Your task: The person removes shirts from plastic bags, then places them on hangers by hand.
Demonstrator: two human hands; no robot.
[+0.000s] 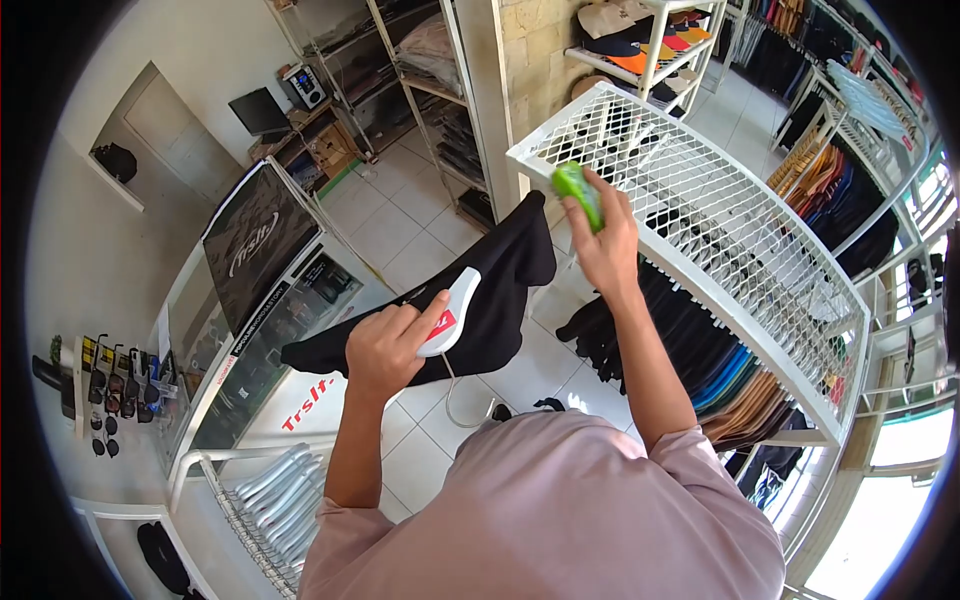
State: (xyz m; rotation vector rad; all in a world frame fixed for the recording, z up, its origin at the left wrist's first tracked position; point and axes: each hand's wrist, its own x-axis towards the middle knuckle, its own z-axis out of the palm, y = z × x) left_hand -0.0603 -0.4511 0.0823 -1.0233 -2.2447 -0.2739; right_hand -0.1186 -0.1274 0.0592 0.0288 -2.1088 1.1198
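My left hand (382, 350) is closed around a white clothes hanger (462, 297) with a red label; its metal hook (452, 408) points down toward me. A black garment (497, 310) hangs on that hanger, spread out to both sides of it. Up and to the right, my right hand (608, 240) grips a bright green, partly see-through object (577, 194) whose kind I cannot make out. This object is above the garment's right end, near the corner of a white mesh rack.
The white mesh-topped rack (700, 190) stands at right with dark and coloured clothes (735, 380) hanging below. A glass counter (235, 390) is at left, beside a rail of white hangers (285, 500). Sunglasses (115, 395) hang far left. Shelves (440, 90) stand behind.
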